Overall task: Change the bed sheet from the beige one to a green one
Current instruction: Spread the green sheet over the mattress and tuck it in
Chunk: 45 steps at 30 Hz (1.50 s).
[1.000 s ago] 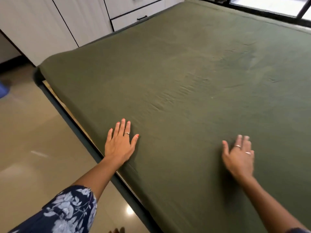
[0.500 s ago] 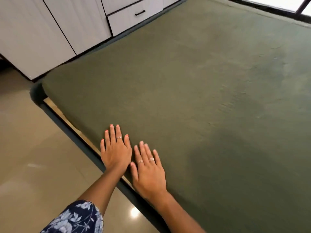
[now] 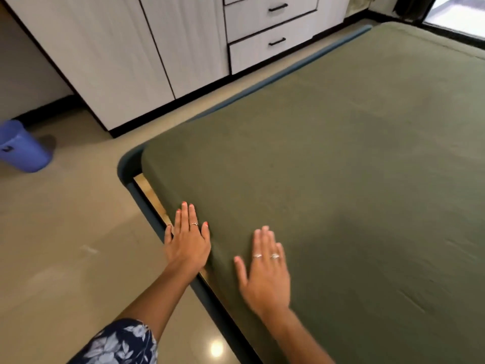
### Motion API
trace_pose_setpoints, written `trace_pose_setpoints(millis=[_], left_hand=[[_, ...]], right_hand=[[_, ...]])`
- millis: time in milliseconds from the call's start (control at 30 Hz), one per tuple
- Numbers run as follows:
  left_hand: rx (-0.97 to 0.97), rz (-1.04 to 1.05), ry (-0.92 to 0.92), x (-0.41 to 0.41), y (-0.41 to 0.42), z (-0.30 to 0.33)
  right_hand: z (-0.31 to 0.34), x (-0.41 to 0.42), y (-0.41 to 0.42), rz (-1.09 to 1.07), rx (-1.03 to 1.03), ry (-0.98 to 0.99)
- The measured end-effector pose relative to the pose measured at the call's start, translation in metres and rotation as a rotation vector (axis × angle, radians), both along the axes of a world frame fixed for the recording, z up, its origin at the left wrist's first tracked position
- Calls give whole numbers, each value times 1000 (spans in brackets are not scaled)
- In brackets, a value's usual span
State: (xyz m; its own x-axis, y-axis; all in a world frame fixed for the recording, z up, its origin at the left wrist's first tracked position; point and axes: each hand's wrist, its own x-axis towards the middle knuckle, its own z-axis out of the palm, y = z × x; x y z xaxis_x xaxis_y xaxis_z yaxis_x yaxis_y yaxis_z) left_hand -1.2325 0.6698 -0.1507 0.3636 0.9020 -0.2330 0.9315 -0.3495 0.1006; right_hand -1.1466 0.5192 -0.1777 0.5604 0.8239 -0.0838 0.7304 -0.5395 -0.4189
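A floral sleeve [image 3: 123, 342] is showing at the near left edge, with a bare forearm reaching forward from it. The left hand [image 3: 187, 243] is lying flat, fingers straight and close together, gripping nothing, pressing along the near left side of the green sheet [image 3: 328, 179] where it is meeting the dark bed frame [image 3: 147, 206]. A ring [image 3: 194, 224] is showing on one finger. Just to its right, the right hand [image 3: 265, 274] is resting palm down on top of the sheet, fingers straight and slightly spread, holding nothing; it is a little blurred. The green sheet is covering the whole mattress, stretching smooth to the far right. A strip of wood is peeking out between sheet and frame. On the tan floor [image 3: 65, 245] to the far left, a blue bin [image 3: 21, 148] is standing. Beyond the bed, white cupboards [image 3: 126, 53] and drawers with black handles [image 3: 277, 42] are lining the far wall.
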Motion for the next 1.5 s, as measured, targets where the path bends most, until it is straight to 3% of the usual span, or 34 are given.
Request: trace_pose_setpoints(millis=[133,200,333,467,533,600,667,733,833,900,1233,1400,1500], left_hand=[[3,79,11,24,82,8],[1,100,20,31,123,11],[-9,150,20,31,186,12],[-218,151,9,34,231,-2],[-321,157,48,35,236,0],[-317,138,61,36,242,8],[-269,146,8,35,256,16],[-282,216,-99,36,272,18],[-262,252,-199,37,282,6],[-227,250,-182,36,281,-4],[-485,292,-141,36,299,-3],[-521,187,-78,39,309,6],[-483,41,-5,27,302,19]], right_hand=[[19,-1,75,465,91,56],[25,20,107,470,133,142],[16,40,166,271,22,35],[4,28,218,607,-41,-32],[15,30,242,808,-129,74],[38,37,269,865,-131,338],[54,42,297,688,15,582],[49,42,317,542,109,414],[19,29,327,483,-6,85],[3,16,327,446,-79,16],[19,10,344,410,-307,66],[18,-8,350,100,-282,-2],[37,-27,346,-67,-206,196]])
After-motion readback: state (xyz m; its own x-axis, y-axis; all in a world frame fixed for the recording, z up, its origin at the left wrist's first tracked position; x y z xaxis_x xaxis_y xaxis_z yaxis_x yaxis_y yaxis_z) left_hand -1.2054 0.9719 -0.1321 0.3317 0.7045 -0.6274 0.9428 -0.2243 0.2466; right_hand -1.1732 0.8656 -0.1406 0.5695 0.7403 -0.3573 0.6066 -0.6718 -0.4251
